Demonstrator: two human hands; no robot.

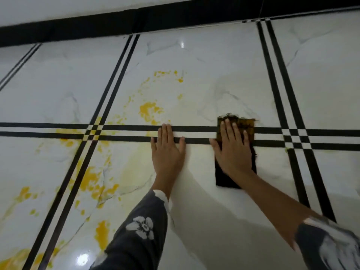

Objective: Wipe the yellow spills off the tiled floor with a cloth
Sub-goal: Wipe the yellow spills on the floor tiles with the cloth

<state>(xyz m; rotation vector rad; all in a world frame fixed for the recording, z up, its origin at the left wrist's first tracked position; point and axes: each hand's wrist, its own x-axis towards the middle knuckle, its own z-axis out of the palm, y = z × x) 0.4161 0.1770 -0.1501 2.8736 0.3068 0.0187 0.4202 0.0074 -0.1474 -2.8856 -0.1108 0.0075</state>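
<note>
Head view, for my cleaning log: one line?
right hand flat on cloth | left hand braced on floor | yellow spills remain left

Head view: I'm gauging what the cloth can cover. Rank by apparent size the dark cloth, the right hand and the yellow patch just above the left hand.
1. dark cloth
2. right hand, partly covering it
3. yellow patch, farther off, so uncertain

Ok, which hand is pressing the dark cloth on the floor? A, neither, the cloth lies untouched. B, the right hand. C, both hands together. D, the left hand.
B: the right hand lies flat on the dark cloth, while the left hand rests bare on the tiled floor beside it.
</note>
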